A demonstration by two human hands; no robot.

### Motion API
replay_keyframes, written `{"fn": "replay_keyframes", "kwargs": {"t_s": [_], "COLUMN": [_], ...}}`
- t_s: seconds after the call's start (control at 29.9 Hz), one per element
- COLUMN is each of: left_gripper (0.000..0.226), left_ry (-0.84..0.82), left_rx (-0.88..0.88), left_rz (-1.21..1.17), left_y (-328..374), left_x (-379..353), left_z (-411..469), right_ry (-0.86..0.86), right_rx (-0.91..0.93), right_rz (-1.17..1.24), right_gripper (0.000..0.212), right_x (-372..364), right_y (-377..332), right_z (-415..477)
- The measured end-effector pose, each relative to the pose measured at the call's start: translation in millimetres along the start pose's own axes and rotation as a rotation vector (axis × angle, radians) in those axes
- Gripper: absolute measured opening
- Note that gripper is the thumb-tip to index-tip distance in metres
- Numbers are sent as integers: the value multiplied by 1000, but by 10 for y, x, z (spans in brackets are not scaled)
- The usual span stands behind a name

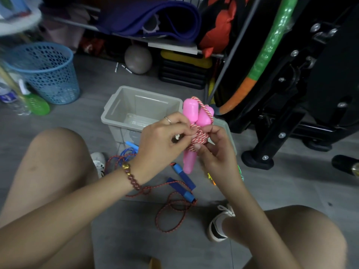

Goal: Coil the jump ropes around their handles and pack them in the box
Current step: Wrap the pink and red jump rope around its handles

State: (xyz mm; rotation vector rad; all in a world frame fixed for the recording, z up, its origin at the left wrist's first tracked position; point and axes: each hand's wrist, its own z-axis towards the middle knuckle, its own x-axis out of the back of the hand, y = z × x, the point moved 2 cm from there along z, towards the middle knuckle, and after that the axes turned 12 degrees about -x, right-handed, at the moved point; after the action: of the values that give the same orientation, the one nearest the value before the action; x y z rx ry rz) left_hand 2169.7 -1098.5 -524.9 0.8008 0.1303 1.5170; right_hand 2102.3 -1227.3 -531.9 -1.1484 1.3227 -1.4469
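The pink jump rope's two glossy plastic handles (191, 111) are held side by side, upright and slightly tilted, with its red-and-white twisted cord (198, 136) wound in tight turns round their middle and one loop arching over their tops. The bundle is held in the air just above the near right corner of the box. The left hand (163, 138), with a ring on one finger and a beaded bracelet at the wrist, pinches the wraps from the left with curled fingers. The right hand (217, 150) clasps the bundle from the right, its thumb pressed on the cord. The grey plastic box (151, 105) stands open on the floor (136, 230) between the person's knees, and its pale, glossy bottom is in view. In front of it a second rope lies loose, with two dark blue handles (184, 176) close together and a red speckled cord (169, 216) sprawled in loops. A light blue handle (132, 145) with blue cord lies just beside the box's front wall. Well apart at the left stands a blue mesh basket (50, 74); I cannot tell what it holds.
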Motion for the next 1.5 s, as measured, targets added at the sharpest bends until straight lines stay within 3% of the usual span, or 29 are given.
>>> {"fn": "replay_keyframes", "kwargs": {"t_s": [0.2,0.47,0.63,0.73,0.94,1.14,1.34,1.5], "left_gripper": [21,22,20,22,16,19,21,20], "left_ry": [-233,-329,-345,-345,-323,-352,-426,-471], "left_rx": [-188,-494,-587,-639,-632,-566,-625,-581], "left_rz": [-37,296,393,437,508,513,493,510], "left_y": [-81,-93,-91,-93,-131,-110,-103,-125], "left_x": [18,76,71,74,41,-10,-1,-2], "left_z": [56,98,118,128,119,70,127,115], "right_ry": [47,30,68,52,46,80,135,100], "right_rx": [-20,-54,-119,-135,-121,-147,-244,-190], "right_rz": [70,134,147,123,-56,-100,-79,-138], "right_gripper": [24,22,14,21,27,26,41,39], "right_x": [66,29,-46,-42,8,19,44,42], "right_y": [-12,-20,33,46,48,29,79,114], "right_z": [53,24,11,9,9,-18,-13,-31]}}
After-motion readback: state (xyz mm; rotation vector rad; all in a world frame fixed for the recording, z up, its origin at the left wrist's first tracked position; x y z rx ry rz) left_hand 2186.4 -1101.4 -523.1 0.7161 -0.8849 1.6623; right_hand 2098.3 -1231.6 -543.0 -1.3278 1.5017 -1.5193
